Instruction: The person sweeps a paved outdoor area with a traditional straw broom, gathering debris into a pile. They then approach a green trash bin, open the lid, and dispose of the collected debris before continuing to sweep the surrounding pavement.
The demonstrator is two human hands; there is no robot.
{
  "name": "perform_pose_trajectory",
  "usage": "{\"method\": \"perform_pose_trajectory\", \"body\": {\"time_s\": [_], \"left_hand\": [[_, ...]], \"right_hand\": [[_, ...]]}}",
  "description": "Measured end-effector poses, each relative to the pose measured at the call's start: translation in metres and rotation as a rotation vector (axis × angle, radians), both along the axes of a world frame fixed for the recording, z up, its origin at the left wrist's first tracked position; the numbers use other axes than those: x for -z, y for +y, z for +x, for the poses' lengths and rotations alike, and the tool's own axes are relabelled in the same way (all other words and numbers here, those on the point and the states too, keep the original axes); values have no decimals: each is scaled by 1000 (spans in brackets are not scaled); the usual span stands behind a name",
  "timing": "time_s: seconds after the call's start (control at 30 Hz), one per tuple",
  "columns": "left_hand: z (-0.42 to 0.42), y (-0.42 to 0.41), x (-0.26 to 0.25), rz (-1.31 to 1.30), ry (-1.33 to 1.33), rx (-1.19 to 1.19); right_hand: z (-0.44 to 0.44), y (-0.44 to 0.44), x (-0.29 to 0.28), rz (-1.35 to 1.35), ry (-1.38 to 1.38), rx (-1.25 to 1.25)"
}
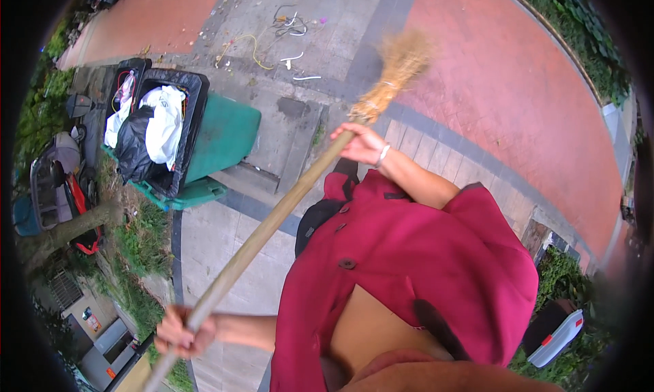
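A straw broom (pixel 396 78) with a long wooden handle (pixel 276 216) slants across my front, its bristles pointing away and blurred at the ends. My left hand (pixel 186 333) is wrapped around the upper part of the handle at the lower left. Close to where the straw is bound on, my right hand (pixel 357 142) holds the handle, with a silvery bracelet (pixel 382 155) on that wrist. Beyond the broom, loose dark cable (pixel 290 26), a yellow cord (pixel 255 47) and white strips (pixel 306 78) lie on the grey paving (pixel 337 39).
Left of me a green wheeled bin (pixel 225 136), tilted in the view, holds white bags (pixel 164 126) and a black bag (pixel 134 144). Red paving (pixel 506 106) spreads to the right, bordered by a planted strip (pixel 577 39). A red scooter (pixel 84 208) stands past a trunk at far left.
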State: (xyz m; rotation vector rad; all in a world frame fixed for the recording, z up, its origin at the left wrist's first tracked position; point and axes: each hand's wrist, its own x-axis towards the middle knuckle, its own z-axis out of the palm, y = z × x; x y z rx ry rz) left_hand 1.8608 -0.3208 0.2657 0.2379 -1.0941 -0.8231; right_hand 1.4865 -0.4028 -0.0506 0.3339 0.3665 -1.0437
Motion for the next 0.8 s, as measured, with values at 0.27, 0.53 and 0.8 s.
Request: {"method": "perform_pose_trajectory", "body": {"time_s": [0.27,0.53,0.8], "left_hand": [[-122,-183,126,385,63,524],[-139,-250,121,455,-36,408],[-142,-183,37,357,-185,-185]], "right_hand": [[-149,-50,77,342,245,390],[-155,-141,160,472,221,114],[8,-302,126,342,16,-427]]}}
